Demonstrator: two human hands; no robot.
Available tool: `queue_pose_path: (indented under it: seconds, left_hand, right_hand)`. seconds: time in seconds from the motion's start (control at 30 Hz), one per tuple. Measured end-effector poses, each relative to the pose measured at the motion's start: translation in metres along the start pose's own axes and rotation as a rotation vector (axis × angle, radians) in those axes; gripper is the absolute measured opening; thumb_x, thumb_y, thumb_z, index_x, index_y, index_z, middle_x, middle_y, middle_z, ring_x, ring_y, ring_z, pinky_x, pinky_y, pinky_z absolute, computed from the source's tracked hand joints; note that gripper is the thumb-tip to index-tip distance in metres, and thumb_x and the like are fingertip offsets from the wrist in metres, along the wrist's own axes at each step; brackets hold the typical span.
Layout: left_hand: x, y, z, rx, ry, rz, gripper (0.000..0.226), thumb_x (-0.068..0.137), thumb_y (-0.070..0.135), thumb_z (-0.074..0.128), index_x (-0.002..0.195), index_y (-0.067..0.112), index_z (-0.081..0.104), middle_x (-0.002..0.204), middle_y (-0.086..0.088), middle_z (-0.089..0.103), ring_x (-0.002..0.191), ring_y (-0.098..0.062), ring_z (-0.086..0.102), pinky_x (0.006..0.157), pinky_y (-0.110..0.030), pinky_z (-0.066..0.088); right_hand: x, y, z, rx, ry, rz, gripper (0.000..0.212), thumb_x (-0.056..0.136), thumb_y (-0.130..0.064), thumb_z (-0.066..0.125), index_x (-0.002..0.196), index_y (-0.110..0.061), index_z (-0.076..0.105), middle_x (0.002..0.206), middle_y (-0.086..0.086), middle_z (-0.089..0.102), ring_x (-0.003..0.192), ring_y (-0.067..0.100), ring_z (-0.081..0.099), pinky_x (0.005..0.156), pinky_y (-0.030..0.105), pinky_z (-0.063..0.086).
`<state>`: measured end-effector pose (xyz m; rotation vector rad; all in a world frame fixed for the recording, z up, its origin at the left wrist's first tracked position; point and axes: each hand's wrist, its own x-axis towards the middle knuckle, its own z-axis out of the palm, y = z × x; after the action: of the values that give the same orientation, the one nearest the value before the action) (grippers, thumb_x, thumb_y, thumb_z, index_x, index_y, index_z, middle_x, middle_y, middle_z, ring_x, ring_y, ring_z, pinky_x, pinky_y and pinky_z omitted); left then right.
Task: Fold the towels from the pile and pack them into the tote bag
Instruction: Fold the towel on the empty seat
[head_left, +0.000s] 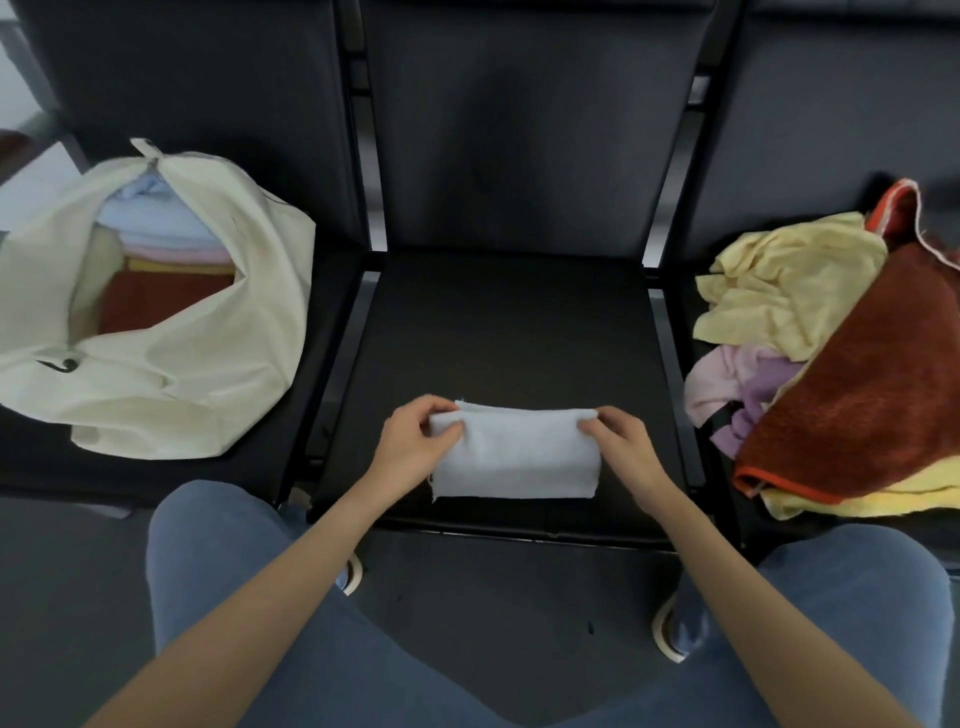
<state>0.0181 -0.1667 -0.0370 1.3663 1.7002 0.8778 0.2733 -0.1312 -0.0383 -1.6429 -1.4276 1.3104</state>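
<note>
A row of black padded seats (509, 332) carries a cream fabric tote bag (208, 364), a folded pale-blue towel (514, 452), and a heap of yellow, pink and rust-red towels (841, 374).

We count: hands 2, left hand (415, 441) and right hand (621, 441) | folded pale blue towel (514, 452) 1 | cream tote bag (171, 332) 1 | black seats (509, 332) 3 | loose towel pile (841, 364) 1

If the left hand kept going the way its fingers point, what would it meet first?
The left hand points right across the light blue towel it pinches; past that fabric, it would probably meet the right hand gripping the opposite end.
</note>
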Motion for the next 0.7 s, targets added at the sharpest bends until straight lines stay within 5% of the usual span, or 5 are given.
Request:
queue_pose_path:
  seconds: [0.2,0.4,0.57,0.7]
  left_hand:
    - [0.037,-0.006,0.019,-0.124,-0.025,-0.325,0.054,0.090,0.020,0.065,0.139,0.013,0.045,0.135,-0.007,0.052,0.116,-0.016,0.051,0.093,-0.026,0.043]
    - [0.029,-0.016,0.027,-0.206,-0.017,-0.251,0.082,0.081,0.001,0.070,0.149,0.019,0.028,0.130,0.001,0.047,0.113,-0.012,0.050,0.090,-0.024,0.045]
    - [0.027,-0.024,0.028,-0.248,0.064,-0.158,0.073,0.079,-0.004,0.071,0.142,0.015,0.039,0.119,0.002,0.052,0.099,-0.007,0.059,0.074,-0.010,0.050]
    - [0.034,-0.025,0.034,-0.082,0.126,-0.135,0.053,0.081,0.007,0.073,0.129,0.011,0.052,0.121,-0.006,0.056,0.107,-0.014,0.057,0.078,-0.012,0.045]
  right_hand:
    - [0.022,0.008,0.018,0.066,0.103,0.144,0.024,0.089,-0.016,0.062,0.110,-0.005,0.061,0.095,-0.001,0.063,0.086,0.009,0.059,0.065,0.019,0.044]
    - [0.024,0.023,0.031,-0.102,0.207,0.152,0.024,0.090,-0.015,0.058,0.112,-0.005,0.055,0.089,0.000,0.058,0.076,0.009,0.055,0.061,0.019,0.041]
    - [0.020,0.024,0.039,-0.109,0.265,0.129,0.014,0.094,-0.012,0.052,0.105,-0.004,0.046,0.076,0.000,0.050,0.062,0.008,0.047,0.052,0.019,0.037]
    - [0.019,0.025,0.040,-0.181,0.296,0.137,0.021,0.089,-0.012,0.058,0.107,-0.004,0.048,0.092,0.005,0.052,0.078,0.014,0.052,0.066,0.023,0.045]
